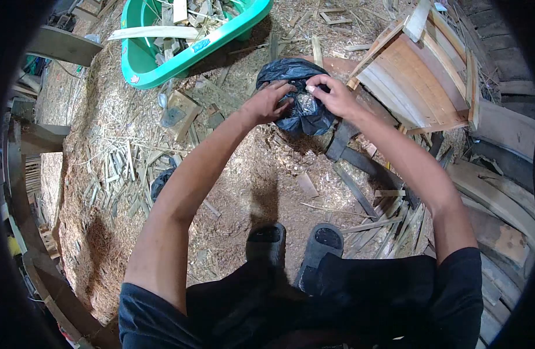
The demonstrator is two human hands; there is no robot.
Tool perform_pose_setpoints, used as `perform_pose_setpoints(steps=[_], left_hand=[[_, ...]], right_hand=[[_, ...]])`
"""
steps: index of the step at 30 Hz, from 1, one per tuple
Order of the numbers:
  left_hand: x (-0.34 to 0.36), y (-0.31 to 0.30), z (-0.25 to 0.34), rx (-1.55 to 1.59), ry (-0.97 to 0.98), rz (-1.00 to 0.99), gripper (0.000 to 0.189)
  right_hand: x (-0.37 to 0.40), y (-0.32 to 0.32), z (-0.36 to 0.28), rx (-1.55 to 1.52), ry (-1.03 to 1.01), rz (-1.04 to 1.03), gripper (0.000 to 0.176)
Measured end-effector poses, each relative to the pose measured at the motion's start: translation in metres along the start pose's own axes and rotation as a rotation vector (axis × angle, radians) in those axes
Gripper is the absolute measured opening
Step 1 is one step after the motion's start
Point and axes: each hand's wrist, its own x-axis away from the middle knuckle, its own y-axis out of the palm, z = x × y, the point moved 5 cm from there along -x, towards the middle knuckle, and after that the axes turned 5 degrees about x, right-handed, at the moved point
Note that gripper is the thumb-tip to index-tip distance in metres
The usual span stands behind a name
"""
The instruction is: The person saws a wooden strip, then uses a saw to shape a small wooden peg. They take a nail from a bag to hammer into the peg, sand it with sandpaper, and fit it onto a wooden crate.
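Note:
A crumpled black plastic bag (293, 68) sits at the upper middle, its mouth open with small light-coloured bits or nails inside. My left hand (271, 102) reaches over its left side, fingers curved and apart at the opening. On the right side of the mouth is my right hand (332, 96), thumb and fingers pinched together. What that pinch holds, if anything, is too small to make out. Just below the bag lies a dark tool or metal piece (360, 158), partly under my right forearm.
A green plastic tub (192, 58) full of wood scraps stands at the upper left. A curved wooden panel (415, 78) is at the upper right. Wood offcuts and shavings cover the ground (238, 192). Curved planks (497, 189) are piled at the right; another black bag (161, 183) lies left.

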Motion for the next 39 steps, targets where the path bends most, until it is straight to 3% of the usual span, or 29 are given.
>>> perform_pose_setpoints(steps=[3,7,11,17,21,27,33,39], left_hand=[[0.001,-0.017,0.022,-0.230,0.043,0.180,0.036],[-0.007,-0.027,0.056,-0.071,-0.138,0.298,0.022],[-0.019,-0.022,0.064,0.156,-0.286,0.375,0.027],[-0.022,-0.011,0.057,0.639,-0.456,0.369,0.029],[-0.021,-0.010,0.057,0.584,-0.499,0.309,0.027],[-0.012,-0.015,0.050,0.426,-0.649,0.234,0.026],[-0.011,-0.017,0.050,0.289,-0.672,0.174,0.025],[-0.021,-0.015,0.052,0.265,-0.702,0.129,0.026]], right_hand=[[0.005,-0.007,-0.010,-0.101,0.093,-0.029,0.020],[0.011,-0.011,-0.018,-0.291,0.215,0.048,0.018],[0.015,-0.010,-0.035,-0.361,0.212,0.084,0.016],[0.017,-0.010,-0.042,-0.388,0.176,0.099,0.015],[0.023,-0.010,-0.035,-0.418,0.227,0.174,0.016],[0.022,-0.018,-0.025,-0.144,0.213,0.131,0.018],[0.027,-0.023,-0.023,0.175,0.035,0.217,0.017],[0.030,-0.024,-0.016,0.120,0.028,0.223,0.015]])
